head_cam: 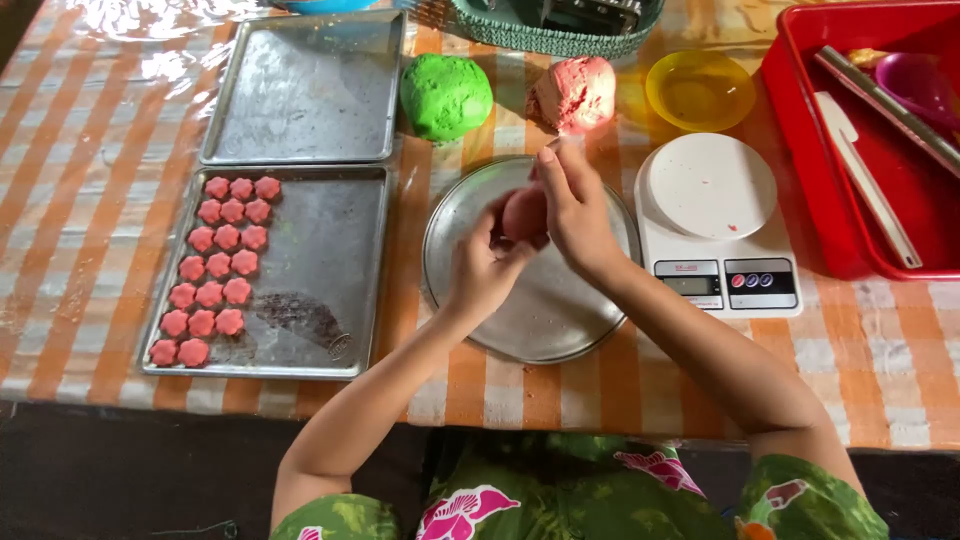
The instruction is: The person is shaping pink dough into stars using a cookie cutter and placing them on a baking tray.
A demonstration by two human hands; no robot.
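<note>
My left hand and my right hand are cupped together around a small pink dough ball, held just above a round metal plate. A big lump of pink dough and a big lump of green dough lie on the table beyond the plate. On the near metal tray at the left, several flower-shaped pink dough pieces stand in rows along its left side.
A second, bare metal tray lies behind the first. A white kitchen scale sits right of the plate, a yellow bowl behind it. A red bin with tools stands far right, a green basket at the back.
</note>
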